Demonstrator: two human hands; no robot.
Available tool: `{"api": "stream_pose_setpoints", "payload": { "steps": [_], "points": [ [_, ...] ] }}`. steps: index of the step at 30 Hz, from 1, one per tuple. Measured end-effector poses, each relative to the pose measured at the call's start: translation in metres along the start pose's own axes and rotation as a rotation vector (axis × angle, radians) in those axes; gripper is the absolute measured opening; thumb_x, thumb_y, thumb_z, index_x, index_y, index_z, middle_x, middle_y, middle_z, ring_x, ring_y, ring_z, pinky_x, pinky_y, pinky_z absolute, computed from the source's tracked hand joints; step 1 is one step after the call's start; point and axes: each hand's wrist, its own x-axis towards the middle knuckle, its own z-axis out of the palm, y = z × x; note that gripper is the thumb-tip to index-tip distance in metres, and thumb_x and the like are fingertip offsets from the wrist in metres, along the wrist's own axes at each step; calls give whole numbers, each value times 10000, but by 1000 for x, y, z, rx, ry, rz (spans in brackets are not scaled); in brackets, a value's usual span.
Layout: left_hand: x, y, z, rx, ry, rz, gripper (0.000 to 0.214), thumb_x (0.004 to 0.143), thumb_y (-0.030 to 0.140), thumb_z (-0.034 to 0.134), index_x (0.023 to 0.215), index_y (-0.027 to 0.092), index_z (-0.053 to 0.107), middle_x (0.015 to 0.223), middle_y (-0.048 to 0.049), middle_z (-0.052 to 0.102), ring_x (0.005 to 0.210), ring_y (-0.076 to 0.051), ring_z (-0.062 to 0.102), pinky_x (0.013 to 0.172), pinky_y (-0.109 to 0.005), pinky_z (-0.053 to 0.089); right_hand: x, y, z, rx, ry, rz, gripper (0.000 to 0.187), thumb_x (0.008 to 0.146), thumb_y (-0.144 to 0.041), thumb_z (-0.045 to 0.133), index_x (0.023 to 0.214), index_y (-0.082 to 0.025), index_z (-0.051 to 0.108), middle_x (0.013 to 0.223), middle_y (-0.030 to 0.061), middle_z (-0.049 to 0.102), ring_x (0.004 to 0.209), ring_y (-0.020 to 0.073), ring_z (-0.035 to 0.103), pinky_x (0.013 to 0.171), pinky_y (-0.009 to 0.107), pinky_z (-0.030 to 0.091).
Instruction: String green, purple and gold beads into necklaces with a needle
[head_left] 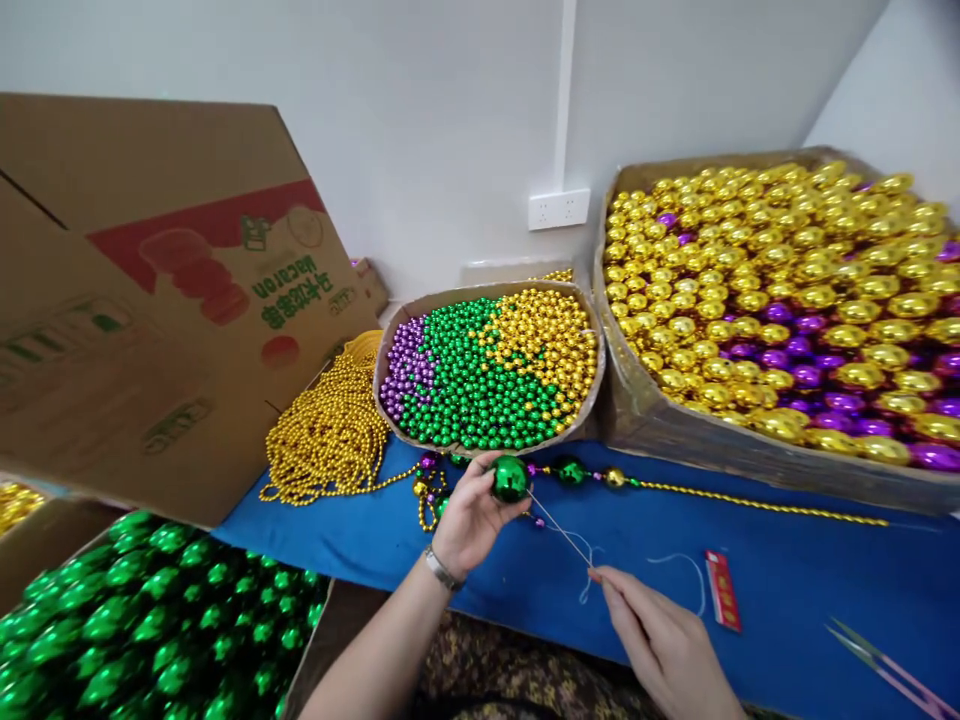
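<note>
A large shiny green bead [511,479] sits in the fingers of my left hand [474,515], just above the blue cloth. My right hand [660,630] pinches the near end of a long thin needle [561,530], whose far end meets the bead; how deep it goes is hidden. White thread [587,585] loops by the needle. Behind the bead lies a strand with a green bead [571,471], a gold bead [615,478] and a thin gold bead chain [765,502] running right. More strung beads [422,488] lie left of my left hand.
A box of small purple, green and gold beads [480,375] stands at the back. A larger box of gold and purple beads [787,320] is right. Gold bead chains [330,435], a carton [172,300] and big green beads [150,610] are left. A red packet [723,590] and thread snips [889,665] lie right.
</note>
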Motion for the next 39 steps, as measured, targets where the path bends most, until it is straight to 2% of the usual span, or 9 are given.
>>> {"api": "stream_pose_setpoints", "payload": {
  "steps": [3, 6, 15, 19, 23, 25, 29, 35, 39],
  "points": [
    [4, -7, 6, 1, 20, 33, 407, 713, 193, 656, 1102, 239, 547, 1032, -36, 590, 890, -181, 593, 890, -452, 446, -2, -1, -1, -6, -28, 16, 280, 929, -257, 392, 1070, -202, 628, 949, 74, 719, 823, 187, 700, 705, 244, 576],
    [7, -12, 11, -6, 38, 74, 402, 683, 129, 664, 1061, 219, 563, 1009, -26, 587, 887, -165, 582, 891, -431, 441, -3, -3, 0, -11, -46, 2, 277, 926, -244, 396, 1065, -201, 632, 942, 65, 721, 818, 176, 700, 708, 227, 571],
    [6, -16, 22, 60, 44, 119, 485, 656, 111, 694, 1072, 251, 489, 903, -3, 581, 806, -140, 572, 710, -274, 437, -3, -2, 1, -46, 12, -15, 267, 917, -249, 393, 1034, -206, 629, 914, 54, 727, 770, 169, 705, 647, 219, 566],
    [3, -23, 24, 233, 50, 303, 454, 656, 141, 726, 1044, 245, 514, 962, -16, 559, 840, -141, 545, 715, -252, 425, -2, -5, 0, -50, -2, 5, 266, 916, -239, 388, 1041, -212, 621, 912, 52, 729, 764, 166, 706, 630, 214, 564],
    [0, -38, 23, 461, -20, 451, 397, 656, 187, 749, 1006, 223, 564, 1137, -67, 509, 1066, -222, 491, 879, -323, 412, 2, -8, 3, -44, -1, 53, 281, 930, -257, 353, 1019, -211, 616, 884, 63, 731, 712, 160, 706, 598, 210, 554],
    [-1, -43, 22, 460, -45, 435, 480, 650, 192, 757, 1076, 235, 542, 1167, -78, 499, 1116, -242, 469, 911, -348, 406, 2, -7, 5, -38, 18, 70, 285, 932, -269, 347, 1014, -214, 614, 882, 64, 730, 708, 161, 705, 604, 214, 556],
    [-1, -47, 22, 324, -54, 344, 715, 621, 185, 782, 1232, 278, 423, 1144, -69, 506, 1101, -230, 490, 873, -341, 441, 0, -3, 7, -17, 59, 52, 261, 920, -269, 377, 1016, -209, 613, 894, 54, 729, 758, 165, 706, 659, 212, 565],
    [-1, -49, 22, 331, -21, 380, 749, 596, 171, 798, 1232, 283, 418, 1147, -64, 503, 1055, -207, 515, 874, -331, 446, -2, 0, 9, -29, 47, 63, 258, 934, -269, 361, 1010, -208, 600, 893, 64, 728, 738, 164, 706, 628, 210, 563],
    [-1, -50, 23, 313, 13, 349, 738, 578, 192, 810, 1212, 267, 441, 1125, -67, 506, 1048, -216, 514, 851, -329, 455, -1, 0, 10, -29, 70, 55, 260, 927, -275, 373, 1013, -214, 611, 893, 56, 730, 764, 170, 707, 652, 215, 567]
  ]
}}
